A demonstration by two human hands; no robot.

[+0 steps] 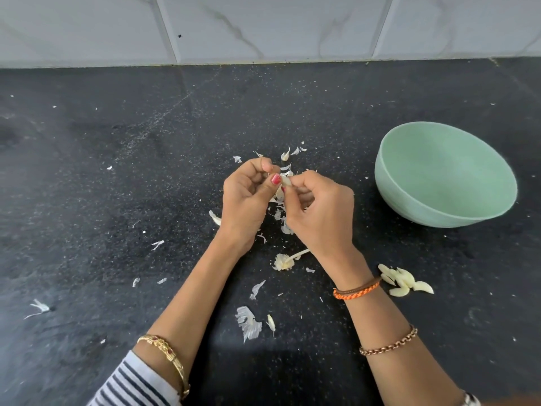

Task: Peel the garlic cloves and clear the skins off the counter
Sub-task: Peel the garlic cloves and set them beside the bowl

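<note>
A single garlic clove (285, 180) is pinched between the fingertips of the left hand (245, 197) and the right hand (319, 212), above the middle of the black counter (117, 171). Papery skins (248, 322) are scattered beneath and nearer than the hands. A small heap of peeled cloves (405, 281) is seen near right, and a pale green bowl (445, 174) farther right.

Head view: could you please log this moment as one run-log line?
step: peeling | both hands: left hand, right hand pinch garlic clove | skins: on counter | green bowl: empty
</note>
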